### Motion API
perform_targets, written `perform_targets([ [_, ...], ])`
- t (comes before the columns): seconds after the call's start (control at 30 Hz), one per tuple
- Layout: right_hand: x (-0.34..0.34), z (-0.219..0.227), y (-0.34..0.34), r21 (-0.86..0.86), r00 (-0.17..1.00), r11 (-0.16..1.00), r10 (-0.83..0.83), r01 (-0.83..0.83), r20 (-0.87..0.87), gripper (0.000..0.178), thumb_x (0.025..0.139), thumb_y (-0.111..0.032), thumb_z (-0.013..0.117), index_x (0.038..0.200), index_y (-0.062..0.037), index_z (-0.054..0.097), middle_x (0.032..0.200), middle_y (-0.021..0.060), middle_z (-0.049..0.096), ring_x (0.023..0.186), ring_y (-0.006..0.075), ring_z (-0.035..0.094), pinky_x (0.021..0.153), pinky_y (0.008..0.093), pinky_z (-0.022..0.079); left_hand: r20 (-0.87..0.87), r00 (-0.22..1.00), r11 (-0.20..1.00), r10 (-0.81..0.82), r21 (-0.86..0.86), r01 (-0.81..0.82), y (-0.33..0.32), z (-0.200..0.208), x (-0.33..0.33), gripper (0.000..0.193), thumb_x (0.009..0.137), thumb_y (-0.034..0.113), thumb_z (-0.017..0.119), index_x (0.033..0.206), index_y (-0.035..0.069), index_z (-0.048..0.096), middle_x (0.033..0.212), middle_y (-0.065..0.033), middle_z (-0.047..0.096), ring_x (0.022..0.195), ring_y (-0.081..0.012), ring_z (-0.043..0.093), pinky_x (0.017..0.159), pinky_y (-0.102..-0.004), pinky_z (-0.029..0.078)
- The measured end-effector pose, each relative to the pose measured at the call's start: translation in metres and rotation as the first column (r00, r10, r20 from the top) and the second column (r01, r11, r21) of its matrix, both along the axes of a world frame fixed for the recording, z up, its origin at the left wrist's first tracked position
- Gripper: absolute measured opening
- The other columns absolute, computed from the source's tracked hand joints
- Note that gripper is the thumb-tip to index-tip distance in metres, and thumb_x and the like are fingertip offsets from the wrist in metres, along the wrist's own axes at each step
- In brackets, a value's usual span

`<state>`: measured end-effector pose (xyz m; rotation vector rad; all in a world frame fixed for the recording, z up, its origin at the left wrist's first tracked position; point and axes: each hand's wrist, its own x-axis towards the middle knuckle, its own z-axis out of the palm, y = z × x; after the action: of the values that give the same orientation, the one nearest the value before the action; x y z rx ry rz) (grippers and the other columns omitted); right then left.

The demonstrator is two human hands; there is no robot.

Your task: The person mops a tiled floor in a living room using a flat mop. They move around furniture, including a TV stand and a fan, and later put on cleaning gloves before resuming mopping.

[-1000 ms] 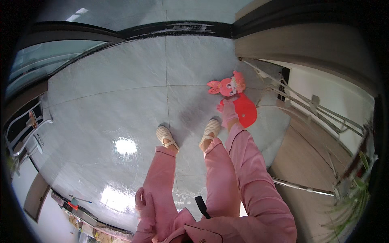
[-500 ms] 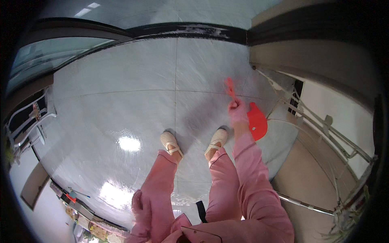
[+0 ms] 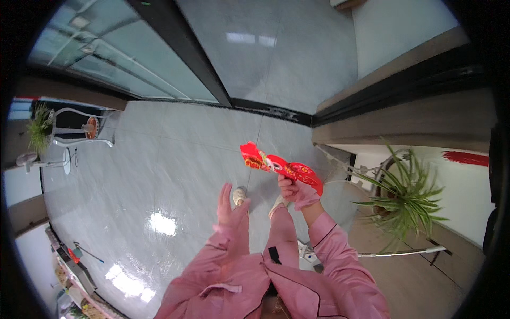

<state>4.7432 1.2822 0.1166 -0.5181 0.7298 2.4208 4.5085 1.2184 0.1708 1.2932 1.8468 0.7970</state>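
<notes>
My right hand (image 3: 298, 192) is closed on a flat red cut-out decoration (image 3: 287, 168), gripping its lower edge. Gold patterns and a white eye-like shape are printed on it. It lies slantwise above the floor, its narrower end toward the left and its broad rounded end by my wrist. My left hand (image 3: 225, 206) hangs in front of my left leg, fingers stretched out and holding nothing. Both hands seem to wear thin, see-through gloves. Below them show my cream woven shoes (image 3: 239, 194), the right one partly hidden.
A dark-framed glass door (image 3: 159, 66) and a floor track (image 3: 265, 110) cross the far side. On the right stand a spider plant (image 3: 404, 199) and a metal rack (image 3: 345, 162). A white metal-framed stand (image 3: 85, 142) is at the left.
The red decoration has turned, so its printed side shows, and has moved left with my right hand. My left hand has risen from beside my leg. The view has swung, showing more of the door.
</notes>
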Motion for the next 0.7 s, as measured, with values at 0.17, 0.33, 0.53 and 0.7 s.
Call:
perform_targets([
  [0.17,-0.065,0.143,0.002,0.240,0.907,0.925,0.192,-0.295,0.374,0.023,0.088,-0.031,0.050,0.091,-0.0078,0.055,0.062,-0.0028,0.043,0.045,0.0060,0.036,0.041,0.0206,0.026,-0.311,0.859,0.743,-0.407,0.435,0.509,0.064,0.139,-0.041,0.062,0.068,0.024,0.074,0.123,0.009,0.048,0.124,-0.0121,0.049,0.118,-0.0308,0.043,0.096,-0.0409,0.036],
  [0.33,-0.124,0.206,0.019,0.336,0.565,0.595,0.249,-0.730,0.786,0.034,0.091,-0.039,0.044,0.092,-0.0072,0.056,0.069,0.0004,0.052,0.047,0.0088,0.041,0.045,0.0224,0.035,0.267,0.895,0.923,-0.357,0.247,0.295,0.065,0.172,-0.099,0.028,0.075,0.014,0.069,0.100,0.005,0.062,0.086,-0.0069,0.063,0.085,-0.0192,0.061,0.071,-0.0349,0.050],
  [0.53,-0.187,0.261,0.024,0.618,0.517,0.346,-0.346,-0.706,0.783,0.034,0.090,-0.034,0.050,0.104,-0.0035,0.055,0.084,0.0052,0.057,0.054,0.0086,0.048,0.054,0.0249,0.043,0.863,0.475,0.979,0.172,-0.098,-0.177,0.068,0.204,-0.158,0.021,0.081,0.008,0.064,0.099,-0.002,0.059,0.084,-0.0070,0.061,0.066,-0.0143,0.061,0.053,-0.0262,0.053],
  [0.7,-0.236,0.279,0.067,0.605,0.460,0.216,-0.472,-0.767,0.752,0.013,0.087,-0.015,0.056,0.090,-0.0021,0.058,0.059,-0.0012,0.051,0.046,0.0064,0.044,0.043,0.0213,0.035,0.883,0.449,0.979,0.137,-0.052,-0.197,0.101,0.217,-0.180,0.023,0.081,0.009,0.064,0.101,-0.002,0.059,0.085,-0.0069,0.061,0.067,-0.0135,0.061,0.051,-0.0242,0.053],
])
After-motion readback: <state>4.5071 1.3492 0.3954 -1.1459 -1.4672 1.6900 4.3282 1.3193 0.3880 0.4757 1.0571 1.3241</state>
